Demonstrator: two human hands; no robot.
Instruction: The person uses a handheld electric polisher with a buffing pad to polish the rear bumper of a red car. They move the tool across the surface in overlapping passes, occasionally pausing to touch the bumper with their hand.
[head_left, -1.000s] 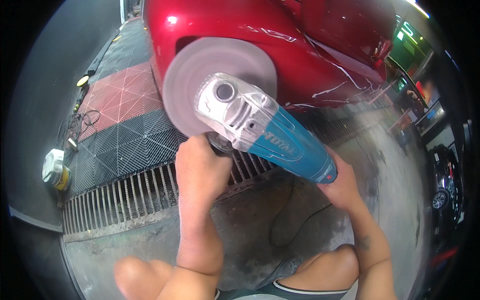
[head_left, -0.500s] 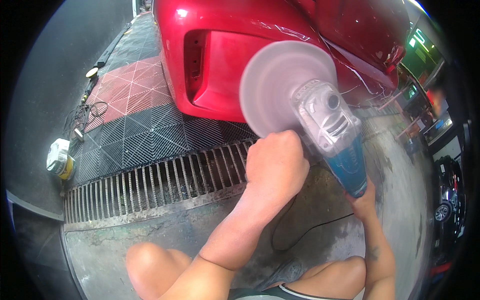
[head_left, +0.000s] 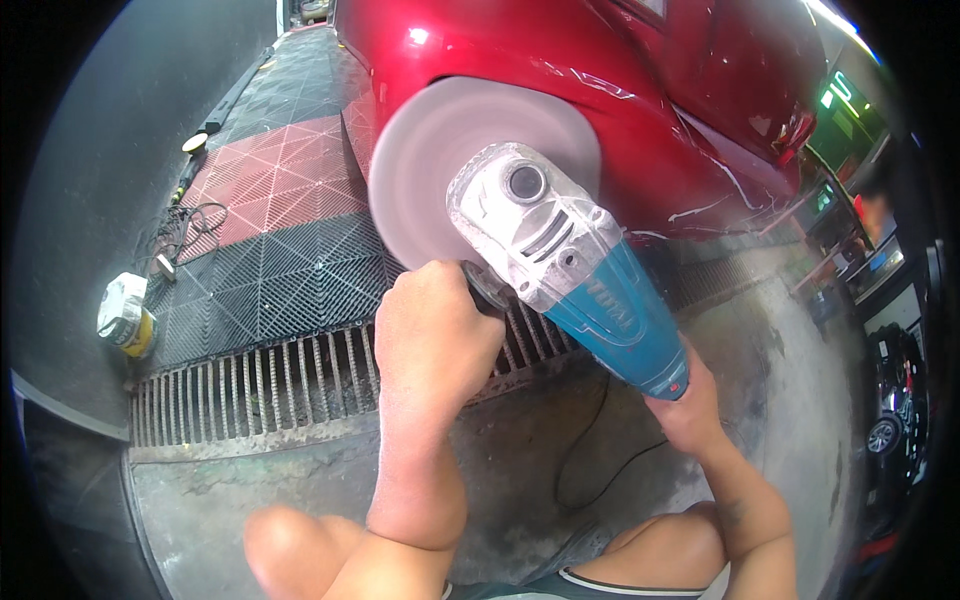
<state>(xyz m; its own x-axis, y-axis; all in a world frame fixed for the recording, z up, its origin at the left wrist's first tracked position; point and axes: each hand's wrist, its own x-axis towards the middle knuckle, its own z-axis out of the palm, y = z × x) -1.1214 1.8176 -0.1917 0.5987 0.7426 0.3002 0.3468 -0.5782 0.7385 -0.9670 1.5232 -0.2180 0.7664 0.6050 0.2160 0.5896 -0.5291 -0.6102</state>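
Note:
A rotary polisher with a teal body and a dusty metal head lies slantwise across the middle of the view. Its round pale pad, smeared as if spinning, overlaps the lower corner of a glossy red car body panel; whether pad and panel touch I cannot tell. My left hand is closed round the dark side handle beside the head. At the rear end of the teal body, my right hand grips the tool, its fingers partly hidden beneath. The pad covers the panel's recess.
A metal drain grate crosses the floor, bordering black and red ribbed tiles. On the left stand a white and yellow tub and a heap of cable. A dark cord loops over the concrete. A black car is far right.
Both hands have carried the polisher leftward, its body tilting flatter. The pad has moved from the panel's right side over the recess. The left hand stays on the side handle.

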